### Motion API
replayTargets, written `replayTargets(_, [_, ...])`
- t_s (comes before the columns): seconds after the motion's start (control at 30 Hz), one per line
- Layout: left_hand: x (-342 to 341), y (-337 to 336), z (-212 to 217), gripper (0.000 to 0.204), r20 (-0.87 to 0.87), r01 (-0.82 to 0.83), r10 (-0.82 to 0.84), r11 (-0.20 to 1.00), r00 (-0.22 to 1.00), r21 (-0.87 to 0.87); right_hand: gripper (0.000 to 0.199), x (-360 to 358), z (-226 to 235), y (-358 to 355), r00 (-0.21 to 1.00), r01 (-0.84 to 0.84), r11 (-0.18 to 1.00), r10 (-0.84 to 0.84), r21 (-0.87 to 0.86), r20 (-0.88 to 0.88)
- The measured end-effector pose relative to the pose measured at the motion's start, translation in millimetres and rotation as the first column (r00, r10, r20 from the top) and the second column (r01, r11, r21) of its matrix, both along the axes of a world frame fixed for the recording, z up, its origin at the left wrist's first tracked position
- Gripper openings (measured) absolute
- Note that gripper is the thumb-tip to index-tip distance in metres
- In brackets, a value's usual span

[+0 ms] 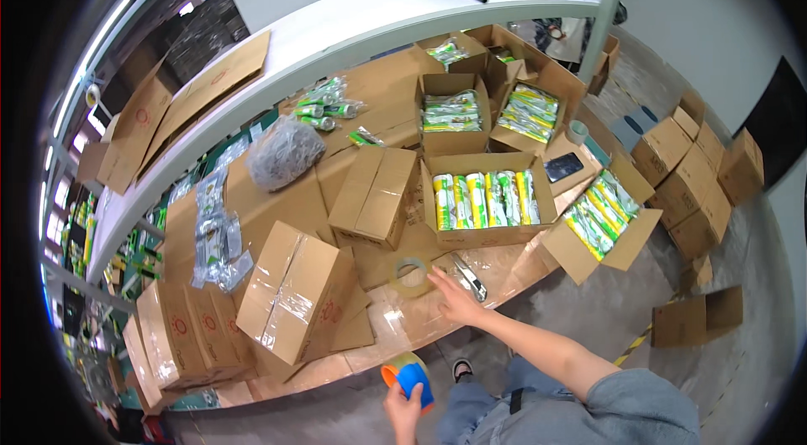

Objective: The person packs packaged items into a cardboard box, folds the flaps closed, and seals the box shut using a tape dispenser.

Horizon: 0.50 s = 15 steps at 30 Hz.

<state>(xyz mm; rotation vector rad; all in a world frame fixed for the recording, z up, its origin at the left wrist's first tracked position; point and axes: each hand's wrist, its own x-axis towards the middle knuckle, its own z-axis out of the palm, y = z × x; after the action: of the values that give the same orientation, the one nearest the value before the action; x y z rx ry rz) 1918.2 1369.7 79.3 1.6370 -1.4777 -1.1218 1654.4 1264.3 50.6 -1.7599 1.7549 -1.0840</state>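
My left hand is wrapped round a blue and orange tape dispenser, held in front of the table's near edge. Over the table, my right hand reaches out with its fingers stretched and nothing in them. Beside those fingertips lies a roll of clear tape. A utility knife rests just to the right of the hand. Beyond it stands an open carton holding a row of green, yellow and white packets. A taped carton sits to the left of the tape roll.
Another closed carton stands behind. More open cartons of packets fill the back right; one overhangs the right edge. A bubble-wrap bundle and clear bags lie left. A shelf crosses overhead. A person stands beyond.
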Motion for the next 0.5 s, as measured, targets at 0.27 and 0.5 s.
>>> replayTargets(0.27, [-145.8, -3.5, 53.1, 0.027, 0.301, 0.708, -0.698, 0.699, 0.649, 0.094, 0.054, -106.3, 72.2, 157.2, 0.932, -0.352, 0.934, 0.345, 0.057, 0.112])
replayTargets(0.5, [-414.3, 73.9, 52.1, 0.028, 0.412, 0.961, -0.869, -0.267, -0.274, 0.075, 0.064, -265.6, 82.7, 343.7, 0.961, 0.021, 0.941, 0.074, 0.338, -0.266])
